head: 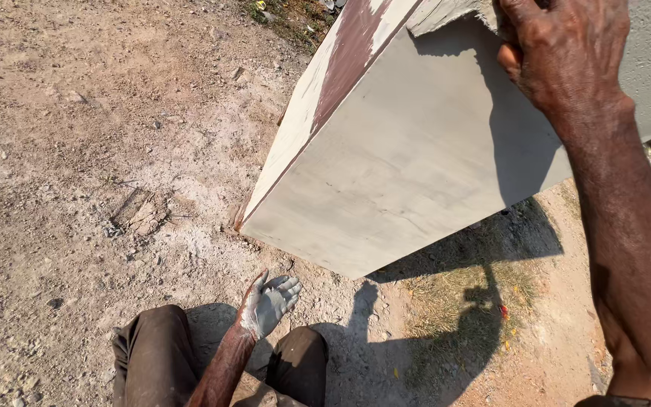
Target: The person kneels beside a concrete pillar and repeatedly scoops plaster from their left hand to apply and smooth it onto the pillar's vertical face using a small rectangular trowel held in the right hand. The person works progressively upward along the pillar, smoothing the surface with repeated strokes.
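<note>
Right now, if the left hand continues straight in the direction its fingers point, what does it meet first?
Probably the lower edge of the grey slab that the right hand grips at the top. The left hand points up toward it, open and empty, with bare ground beneath. Depth is unclear.

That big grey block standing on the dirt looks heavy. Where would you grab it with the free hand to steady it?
Probably the upper side edge of the grey block, coming from the left. The right hand already grips the top rim on the right, so an opposite hold balances it. The faces are broad, flat and smooth, so only edges offer grip. The left hand, dusted grey, hangs open below.
</note>
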